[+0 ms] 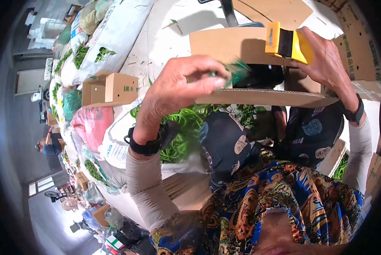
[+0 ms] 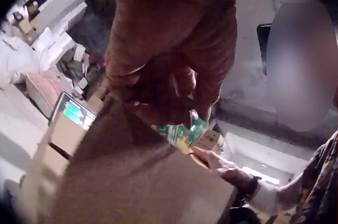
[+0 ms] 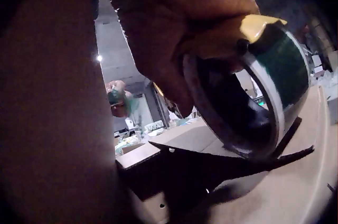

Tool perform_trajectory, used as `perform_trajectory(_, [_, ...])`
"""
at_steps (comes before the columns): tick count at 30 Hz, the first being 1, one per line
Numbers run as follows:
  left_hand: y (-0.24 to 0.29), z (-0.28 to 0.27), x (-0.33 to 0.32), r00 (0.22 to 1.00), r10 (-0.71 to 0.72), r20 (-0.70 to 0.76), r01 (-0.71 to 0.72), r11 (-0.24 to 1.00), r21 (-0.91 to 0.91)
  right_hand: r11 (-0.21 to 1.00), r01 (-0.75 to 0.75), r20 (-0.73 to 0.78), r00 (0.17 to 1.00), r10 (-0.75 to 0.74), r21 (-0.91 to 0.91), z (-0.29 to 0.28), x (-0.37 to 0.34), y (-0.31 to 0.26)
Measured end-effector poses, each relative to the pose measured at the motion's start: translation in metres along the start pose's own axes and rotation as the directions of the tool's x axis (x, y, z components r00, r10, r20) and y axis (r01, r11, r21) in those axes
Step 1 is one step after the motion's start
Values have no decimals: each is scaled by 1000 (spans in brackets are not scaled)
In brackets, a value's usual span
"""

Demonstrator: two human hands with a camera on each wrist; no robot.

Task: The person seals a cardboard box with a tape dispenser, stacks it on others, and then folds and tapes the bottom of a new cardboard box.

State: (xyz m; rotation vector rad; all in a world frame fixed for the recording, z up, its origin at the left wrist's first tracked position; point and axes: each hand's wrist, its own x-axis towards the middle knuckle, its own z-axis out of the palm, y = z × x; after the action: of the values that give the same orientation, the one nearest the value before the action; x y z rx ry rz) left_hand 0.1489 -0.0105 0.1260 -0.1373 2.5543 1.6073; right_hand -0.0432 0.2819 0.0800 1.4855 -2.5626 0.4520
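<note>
My left hand (image 1: 182, 80) pinches a crumpled, blurred strip of green tape (image 1: 240, 70) between thumb and fingers. It is close over the edge of an upright cardboard box panel (image 1: 262, 97). To the right, my right hand (image 1: 324, 55) grips a yellow tape dispenser (image 1: 298, 47), raised above the box's far side. The right wrist view shows a wide green tape roll (image 3: 282, 65) on that dispenser. Another cardboard flap (image 1: 216, 44) spreads out beyond the panel, with a dark gap between them. In the left wrist view, green film (image 2: 198, 126) hangs just below the left fingertips.
Long green peppers (image 1: 184, 131) lie heaped by my knees. A small open carton (image 1: 120, 89), a pink bag (image 1: 90, 123) and large white sacks (image 1: 118, 34) stand to the left. More printed cartons (image 1: 358, 55) line the right side. A scale with a lit display (image 2: 71, 113) stands beyond the box.
</note>
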Motion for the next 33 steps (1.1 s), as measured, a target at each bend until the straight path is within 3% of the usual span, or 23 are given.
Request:
perform_trajectory(2, [9, 1, 2, 971, -54, 235, 95, 982, -164, 999, -20, 18, 1000, 21, -39, -2, 0, 0])
perform_trajectory(4, [5, -10, 7, 968, -78, 241, 101, 991, -87, 999, -19, 13, 1000, 19, -26, 1, -2, 1])
perform_trajectory(6, [-16, -21, 16, 981, -175, 86, 146, 951, 272, 1000, -23, 3, 1000, 23, -19, 4, -4, 3])
perform_trajectory(7, [-23, -20, 18, 983, -184, -4, 177, 938, 297, 1000, -17, -6, 1000, 16, -11, 5, -4, 4])
perform_trajectory(10, [-36, -19, 17, 976, -217, -30, 219, 951, 218, 1000, -6, -10, 1000, 6, -10, 3, -4, 3])
perform_trajectory(11, [-45, -11, 12, 985, -139, -98, 162, 945, 283, 1000, -13, -10, 1000, 13, -8, 3, -5, 4])
perform_trajectory(18, [-58, -4, -10, 960, -116, -256, 185, 946, 268, 1000, -9, -18, 1000, 9, -20, 1, -4, 1])
perform_trajectory(22, [-90, -6, -11, 931, -189, -311, 246, 957, 155, 1000, -13, -17, 1000, 12, -15, 0, -3, -1])
perform_trajectory(24, [-88, 2, -10, 913, -213, -347, 284, 944, 168, 999, -17, -12, 1000, 16, -34, 0, -3, -1])
perform_trajectory(28, [-81, -3, -21, 892, -120, -435, 259, 926, 274, 999, -30, 9, 999, 30, -32, -7, 0, -9])
perform_trajectory(30, [-50, -11, -26, 781, 134, -610, -106, 991, 82, 997, -79, 62, 995, 80, -25, -5, -1, -5])
perform_trajectory(32, [-20, -24, -27, 677, 101, -729, -305, 940, -152, 993, -114, 107, 988, 115, -13, -4, -1, -2])
perform_trajectory(33, [-18, -35, -29, 717, 153, -681, -371, 910, -186, 992, -121, 119, 985, 123, -19, -3, -1, 0])
